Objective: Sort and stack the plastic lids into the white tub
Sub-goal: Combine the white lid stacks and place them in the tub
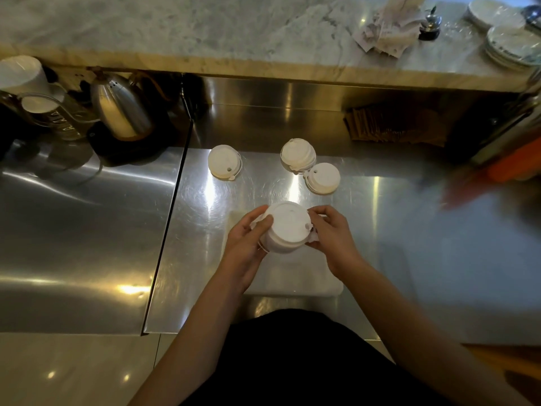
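A stack of white plastic cup lids [285, 227] is held between both hands above a white tub [292, 276] whose pale shape shows beneath my wrists. My left hand [248, 244] grips the stack's left side and my right hand [330, 235] grips its right side. Three more groups of lids lie on the steel counter beyond: a lid at the left [224, 161], a small stack in the middle [298, 155] and a small stack [322, 177] just right of it.
A metal kettle [120, 108] on a black base and a glass carafe with a paper filter [35, 92] stand at the left. Brown napkins [389, 124] sit under the marble ledge. Plates [512, 45] and receipts [389, 24] rest on the ledge. An orange object [518, 162] lies at the right.
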